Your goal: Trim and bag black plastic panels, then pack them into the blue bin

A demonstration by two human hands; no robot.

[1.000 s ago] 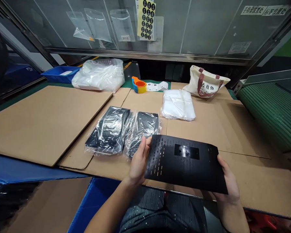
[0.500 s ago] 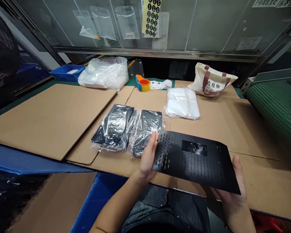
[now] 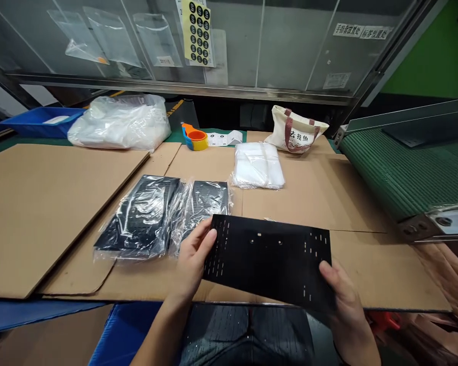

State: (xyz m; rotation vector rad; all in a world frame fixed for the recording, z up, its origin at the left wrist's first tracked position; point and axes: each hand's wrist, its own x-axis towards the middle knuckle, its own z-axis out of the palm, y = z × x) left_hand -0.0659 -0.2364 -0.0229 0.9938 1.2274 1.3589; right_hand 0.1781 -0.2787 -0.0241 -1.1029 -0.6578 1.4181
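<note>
Black panel (image 3: 267, 264), slotted: one, loose, held slightly tilted between the two hands, above the near edge of the cardboard (image 3: 309, 193).

Left hand (image 3: 193, 256): closed on the panel's left end, thumb on the upper face, other fingers behind. Right hand (image 3: 345, 295): closed on the right end, thumb likewise on the face; its other fingers are mostly hidden.

Step in hand, by judgement: presenting the panel's face, probably for looking over. The next move calls for an even hold at both ends, as the sheet looks thin enough to flex.

Counted, by place from the fingers:
- Wrapped black packs (image 3: 145, 213): two, side by side; one just behind the left fingers, the other farther left.
- Stack of clear bags (image 3: 257, 165): one, beyond the panel, between the hands.
- Tape holder (image 3: 196, 141): one, farther beyond the left fingers.
- Label strip (image 3: 225, 138): one, just right of the holder.
- Cloth bag (image 3: 297, 132): one, well beyond the right fingers.
- Blue tray (image 3: 26, 122): one, far left of the left fingers.
</note>
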